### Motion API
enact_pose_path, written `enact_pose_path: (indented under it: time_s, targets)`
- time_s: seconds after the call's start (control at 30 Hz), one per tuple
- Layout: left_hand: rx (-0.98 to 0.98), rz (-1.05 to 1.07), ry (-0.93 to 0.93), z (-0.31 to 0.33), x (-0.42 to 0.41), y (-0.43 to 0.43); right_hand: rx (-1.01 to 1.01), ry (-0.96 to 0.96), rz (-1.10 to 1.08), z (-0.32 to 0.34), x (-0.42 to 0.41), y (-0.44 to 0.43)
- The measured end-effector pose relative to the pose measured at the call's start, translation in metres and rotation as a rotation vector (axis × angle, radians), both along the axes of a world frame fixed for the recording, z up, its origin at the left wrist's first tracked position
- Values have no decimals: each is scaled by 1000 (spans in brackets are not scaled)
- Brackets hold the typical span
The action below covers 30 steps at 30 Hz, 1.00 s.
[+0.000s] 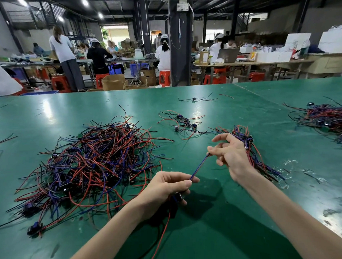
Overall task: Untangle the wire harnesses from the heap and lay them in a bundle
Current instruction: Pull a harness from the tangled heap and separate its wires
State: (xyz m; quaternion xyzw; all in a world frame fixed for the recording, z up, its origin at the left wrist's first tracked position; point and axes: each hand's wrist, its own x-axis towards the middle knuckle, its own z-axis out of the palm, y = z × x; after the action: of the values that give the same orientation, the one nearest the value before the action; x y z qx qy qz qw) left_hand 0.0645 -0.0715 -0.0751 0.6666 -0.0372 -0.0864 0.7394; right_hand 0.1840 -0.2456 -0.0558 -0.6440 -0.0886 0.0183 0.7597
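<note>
In the head view, the heap of red, blue and black harnesses is seen on the green table. Just right of the heap, one harness is held free, and its blue wire is stretched between both hands. The lower end is pinched by the left hand between thumb and forefinger, the other fingers being curled round the dark connector. The upper end is pinched by the right hand, one finger being left straight. The bundle is laid further right of the heap, just behind this hand. Straightening of a separated harness is judged to be in hand. Next, it should be laid along the bundle, with the hanging red wire kept from catching.
</note>
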Motion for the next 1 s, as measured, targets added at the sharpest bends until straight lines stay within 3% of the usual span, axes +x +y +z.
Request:
enact_pose_path:
  time_s: [0.23, 0.37, 0.7, 0.83, 1.0]
  targets:
    - [-22, 21, 3, 0, -3, -2, -663, -680, -121, -15, -13, 10]
    - [-52, 40, 18, -1, -2, -2, -835, -1018, -178, -15, -18, 13]
    - [-21, 20, -7, -2, -2, -1, -989, -1241, -150, -14, -23, 13]
    - [-22, 13, -9, -2, -3, -2, -871, -1075, -141, -20, -19, 13]
    - [-24, 36, -19, -3, -3, -2, -266, -248, -42, -12, -6, 8]
